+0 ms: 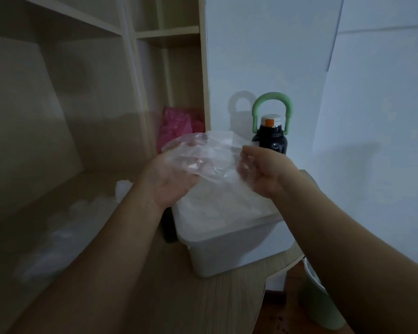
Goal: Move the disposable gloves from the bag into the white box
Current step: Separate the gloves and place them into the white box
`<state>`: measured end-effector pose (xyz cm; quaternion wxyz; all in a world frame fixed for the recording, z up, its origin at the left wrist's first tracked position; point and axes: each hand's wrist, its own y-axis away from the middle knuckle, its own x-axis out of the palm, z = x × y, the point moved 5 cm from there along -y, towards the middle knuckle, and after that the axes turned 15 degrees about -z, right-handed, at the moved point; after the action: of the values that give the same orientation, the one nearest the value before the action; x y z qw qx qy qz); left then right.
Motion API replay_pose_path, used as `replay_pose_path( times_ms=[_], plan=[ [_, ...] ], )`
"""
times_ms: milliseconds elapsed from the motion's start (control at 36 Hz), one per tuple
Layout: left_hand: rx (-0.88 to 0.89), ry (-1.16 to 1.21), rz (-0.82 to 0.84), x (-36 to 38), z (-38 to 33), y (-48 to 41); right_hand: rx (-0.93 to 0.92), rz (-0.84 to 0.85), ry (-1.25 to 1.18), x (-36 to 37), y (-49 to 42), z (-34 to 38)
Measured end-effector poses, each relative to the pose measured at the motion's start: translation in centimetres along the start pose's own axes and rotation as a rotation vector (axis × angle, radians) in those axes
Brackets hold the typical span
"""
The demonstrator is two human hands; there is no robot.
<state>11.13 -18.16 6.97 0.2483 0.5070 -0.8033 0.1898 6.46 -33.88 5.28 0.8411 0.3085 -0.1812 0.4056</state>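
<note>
Gripped by the left hand (171, 182) and right hand (266, 173), a crumpled clear plastic disposable glove (209, 153) hangs just above the white rectangular plastic box (229, 247). A clear plastic bag (63, 232) lies left of it on the wooden desk (203, 307).

Single head-worn wide-angle cam, facing fwd & down from above the desk (203, 307). Close range: left hand (171, 182), right hand (267, 173) w/ glove (210, 150) mid-frame over white box (227, 239); shelving (58, 97) on left, wall (275, 56) straight ahead.
</note>
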Motion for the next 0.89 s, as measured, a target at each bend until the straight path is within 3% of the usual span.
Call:
replay_pose_path(
  times_ms=[83,167,278,333,389,444,556,611,722,778,889],
  plan=[
    [-0.128,-0.132,-0.124,-0.9,0.6,0.3,-0.264,-0.068,0.221,-0.2,0.1,1.7],
    [-0.088,-0.588,-0.334,-3.4,0.1,0.4,-0.554,-0.175,0.611,-1.5,0.0,3.5],
    [0.255,-1.105,-0.597,-5.2,-2.6,0.8,-0.705,-0.228,1.172,-2.1,-1.0,4.0],
    [0.503,-1.228,-0.616,-4.1,-3.6,1.5,-0.759,-0.231,1.441,-2.2,-1.5,3.8],
    [0.69,-1.254,-0.505,-2.4,-3.4,2.0,-0.793,-0.26,1.53,-2.4,-1.7,3.7],
    [0.734,-1.299,-0.293,-0.5,-2.5,2.1,-0.816,-0.294,1.531,-2.7,-2.1,3.8],
    [0.48,-1.652,0.145,1.4,0.6,2.2,-0.882,-0.291,1.563,-3.0,-2.4,3.9],
    [0.338,-1.865,0.232,1.2,1.9,2.0,-0.977,-0.247,1.606,-2.6,-1.8,4.0],
    [0.212,-2.033,0.305,1.1,3.7,1.2,-1.169,-0.114,1.707,-1.2,0.2,3.7],
    [0.154,-2.068,0.356,1.2,4.6,0.9,-1.083,0.03,1.736,-0.6,0.6,2.8],
    [0.013,-2.151,0.446,1.1,6.2,0.5,-0.728,0.229,2.117,-1.5,-0.6,-0.1]
  ],
)
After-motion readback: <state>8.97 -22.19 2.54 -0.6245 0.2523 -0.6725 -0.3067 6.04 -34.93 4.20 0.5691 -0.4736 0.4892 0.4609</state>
